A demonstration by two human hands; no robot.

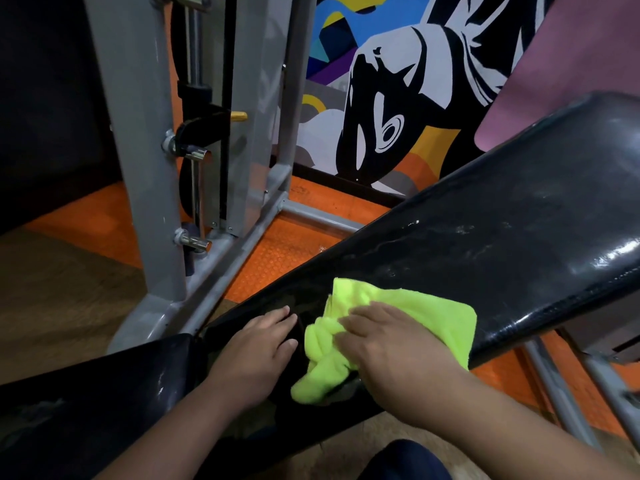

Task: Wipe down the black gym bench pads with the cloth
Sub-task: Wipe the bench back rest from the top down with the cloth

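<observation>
Bench pad (502, 237), the long inclined black one, runs from near left up to far right; a second black pad (86, 403), the seat, sits at near left with a seam between the two. Cloth (398, 317), lime green, lies bunched on the lower end of the inclined pad. My right hand (384, 344) presses it flat, fingers (360, 320) straight and close together on top, not curled round it. My left hand (256, 344) rests just beside the cloth on bare pad, its fingers straight and slightly apart, holding nothing. Risks, as I judge them: the cloth is wadded at its near edge, so a stroke may smear rather than lift the pale streaks higher up the pad. The surface looks glossy, maybe damp, so a bracing palm could slip downslope. The cloth could also slide off the near edge onto the floor (294, 251). Around: grey machine frame (152, 168) to the far left with chrome pegs (195, 242), well apart from my hands; painted wall mural (398, 98) beyond; bench legs (554, 386) at near right. Nothing lies on the pad above the cloth.
</observation>
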